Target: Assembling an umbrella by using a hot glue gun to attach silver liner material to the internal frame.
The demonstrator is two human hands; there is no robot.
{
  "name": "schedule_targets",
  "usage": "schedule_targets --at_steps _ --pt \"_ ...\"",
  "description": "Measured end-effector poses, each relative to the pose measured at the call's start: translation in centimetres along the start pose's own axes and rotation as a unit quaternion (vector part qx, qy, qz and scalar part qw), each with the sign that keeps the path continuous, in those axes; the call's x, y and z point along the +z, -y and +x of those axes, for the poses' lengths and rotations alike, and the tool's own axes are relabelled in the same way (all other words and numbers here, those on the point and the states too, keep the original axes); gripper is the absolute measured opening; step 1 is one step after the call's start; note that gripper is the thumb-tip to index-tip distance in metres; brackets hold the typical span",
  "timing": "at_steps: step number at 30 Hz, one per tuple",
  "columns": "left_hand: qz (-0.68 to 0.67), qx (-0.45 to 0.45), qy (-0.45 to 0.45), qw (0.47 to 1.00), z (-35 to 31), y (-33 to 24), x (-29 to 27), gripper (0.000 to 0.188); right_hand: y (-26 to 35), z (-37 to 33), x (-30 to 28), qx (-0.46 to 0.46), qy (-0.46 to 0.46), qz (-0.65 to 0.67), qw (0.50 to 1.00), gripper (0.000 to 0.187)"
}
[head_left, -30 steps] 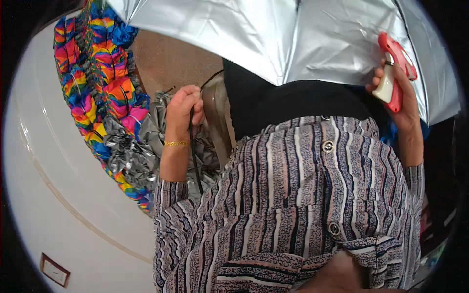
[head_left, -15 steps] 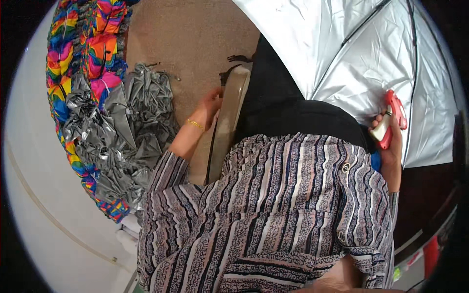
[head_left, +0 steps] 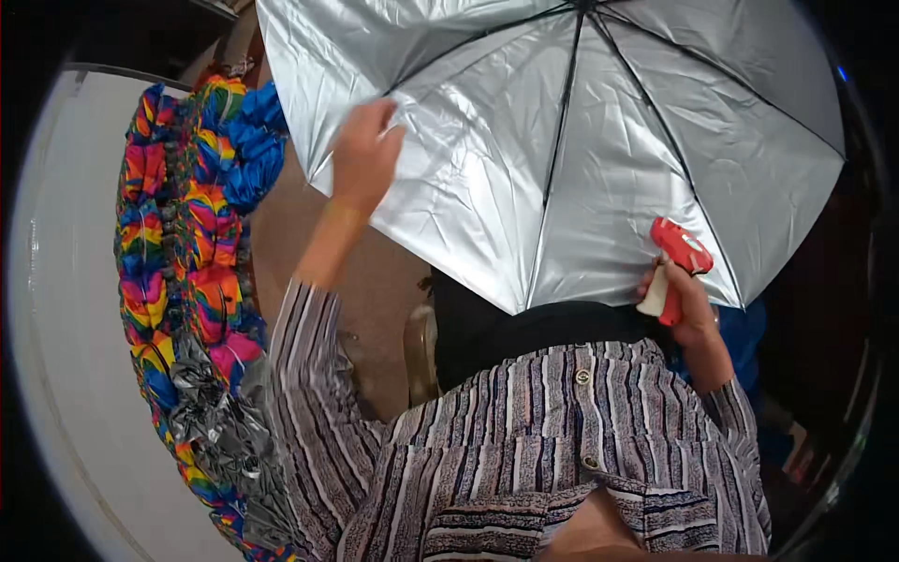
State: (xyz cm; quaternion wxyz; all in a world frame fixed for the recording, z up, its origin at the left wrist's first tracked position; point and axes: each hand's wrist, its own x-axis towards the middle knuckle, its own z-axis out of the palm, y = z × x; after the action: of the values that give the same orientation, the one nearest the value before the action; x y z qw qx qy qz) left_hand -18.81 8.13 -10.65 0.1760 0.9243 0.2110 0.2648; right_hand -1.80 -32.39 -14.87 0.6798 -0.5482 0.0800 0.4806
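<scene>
Silver umbrella (head_left: pixel 609 187) spreads at one o'clock, the left hand (head_left: pixel 365 155) loosely unclenched at eleven, the right hand (head_left: pixel 691 303) gripping a red-and-cream tool (head_left: pixel 678 242) at three.

The person's left forearm (head_left: pixel 330 245) extends forward and slants slightly right, carrying the left hand (head_left: pixel 365 164) high in the view. Its back faces the camera; the thumb (head_left: pixel 392 142) stands apart from loosely bent, slightly blurred fingers (head_left: pixel 373 114). The right forearm (head_left: pixel 714 363) angles inward from the lower right, and the right hand (head_left: pixel 691 306) sits lower, nearer the body, its fingers curled in a grip.
</scene>
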Motion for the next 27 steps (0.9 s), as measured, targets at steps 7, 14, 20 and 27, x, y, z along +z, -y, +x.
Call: schedule_targets --at_steps 7,14,20,27 --pt "0.274 -0.145 0.119 0.943 3.2 6.5 7.5 0.047 -0.4 4.0 -0.2 -0.075 0.039 0.064 0.994 0.029" --pt "0.161 -0.268 0.117 0.943 0.9 8.4 10.6 0.062 2.7 6.6 0.9 -0.200 0.051 0.056 0.977 0.031" --pt "0.118 -0.313 0.110 0.936 0.8 9.2 12.3 0.058 8.1 9.5 0.9 -0.326 0.057 0.054 0.942 0.034" --pt "0.023 -0.290 0.097 0.952 -1.7 6.8 11.2 0.049 13.6 9.4 0.0 -0.410 0.026 0.070 0.909 0.024"
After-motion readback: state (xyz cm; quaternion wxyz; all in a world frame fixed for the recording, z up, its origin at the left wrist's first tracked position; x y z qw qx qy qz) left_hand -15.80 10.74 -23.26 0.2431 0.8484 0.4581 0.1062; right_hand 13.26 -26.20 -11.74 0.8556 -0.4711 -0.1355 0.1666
